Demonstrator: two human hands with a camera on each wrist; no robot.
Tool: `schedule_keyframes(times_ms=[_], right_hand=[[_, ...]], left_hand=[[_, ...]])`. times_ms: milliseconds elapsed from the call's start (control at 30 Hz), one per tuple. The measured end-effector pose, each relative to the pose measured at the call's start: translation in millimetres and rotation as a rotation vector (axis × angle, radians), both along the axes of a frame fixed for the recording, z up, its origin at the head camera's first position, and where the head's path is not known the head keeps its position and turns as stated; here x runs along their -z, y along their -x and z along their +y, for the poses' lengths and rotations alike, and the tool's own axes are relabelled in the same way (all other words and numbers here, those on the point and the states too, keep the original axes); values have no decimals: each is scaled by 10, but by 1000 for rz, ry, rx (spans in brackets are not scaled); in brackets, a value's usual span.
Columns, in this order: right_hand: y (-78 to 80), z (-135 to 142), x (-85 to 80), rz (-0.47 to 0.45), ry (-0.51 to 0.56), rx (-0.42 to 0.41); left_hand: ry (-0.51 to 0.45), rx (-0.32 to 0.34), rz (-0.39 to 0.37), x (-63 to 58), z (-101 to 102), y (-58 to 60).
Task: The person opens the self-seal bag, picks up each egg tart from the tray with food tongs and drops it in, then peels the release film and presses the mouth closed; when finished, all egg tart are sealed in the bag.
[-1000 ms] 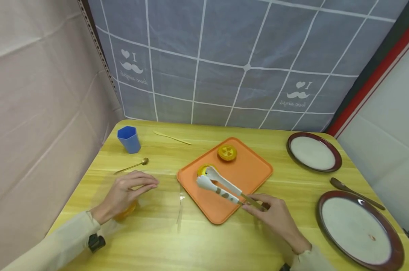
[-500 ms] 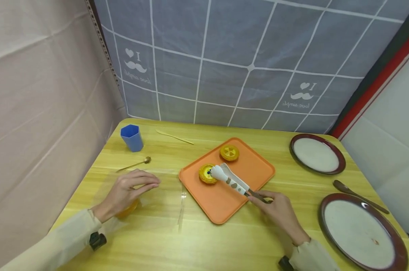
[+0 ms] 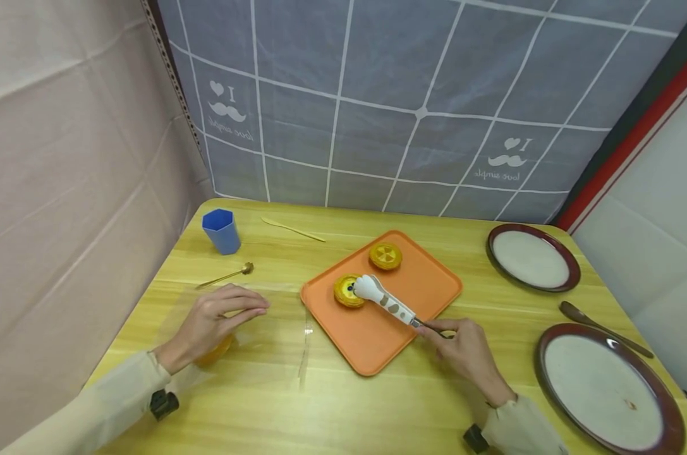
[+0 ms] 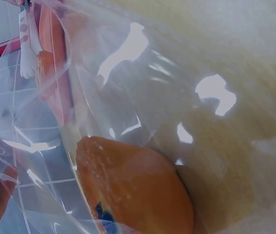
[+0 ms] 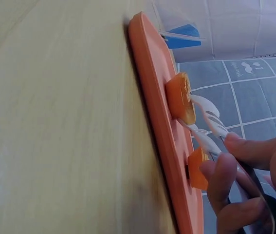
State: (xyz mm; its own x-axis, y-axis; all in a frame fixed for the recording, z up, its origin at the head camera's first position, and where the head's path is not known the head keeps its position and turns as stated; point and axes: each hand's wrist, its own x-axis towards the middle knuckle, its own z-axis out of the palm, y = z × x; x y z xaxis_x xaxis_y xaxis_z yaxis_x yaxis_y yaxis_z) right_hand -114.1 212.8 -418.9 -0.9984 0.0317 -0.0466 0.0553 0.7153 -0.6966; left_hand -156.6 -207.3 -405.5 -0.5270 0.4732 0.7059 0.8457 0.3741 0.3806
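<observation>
My left hand (image 3: 215, 322) pinches the edge of a clear plastic bag (image 4: 128, 92) on the table's left half. Inside the bag lies an orange-brown tart (image 4: 138, 180) with a dark blue spot, mostly hidden by the hand in the head view. White paw-tipped tongs (image 3: 391, 304) are in the grip of my right hand (image 3: 465, 351), thumb and fingers on the handles. Their tips are at the right side of a blueberry-topped tart (image 3: 346, 292), one tip above the other in the right wrist view. Another tart (image 3: 385, 256) with yellow wedges sits farther back on the orange tray (image 3: 371, 351).
A blue cup (image 3: 222, 234), a gold spoon (image 3: 229, 277) and a gold knife (image 3: 293, 229) are at the back left. On the right lie two maroon-rimmed plates, a far one (image 3: 528, 259) and a near one (image 3: 599, 385), with a dark spoon (image 3: 605, 328) between.
The tongs have drawn back from over the blueberry tart to its right side, and their arms have turned and now line up in the head view. The left hand has stayed in place.
</observation>
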Motion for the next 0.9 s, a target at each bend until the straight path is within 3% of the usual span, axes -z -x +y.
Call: schedule_keyframes(times_ms=[733,900], right_hand=[[-75,266,-93,-51,235,27],[-129,227,-141,-55,290,-16]], left_hand=[[10,-2,1,0,3,-4],[9,-5,6,2,3,-8]])
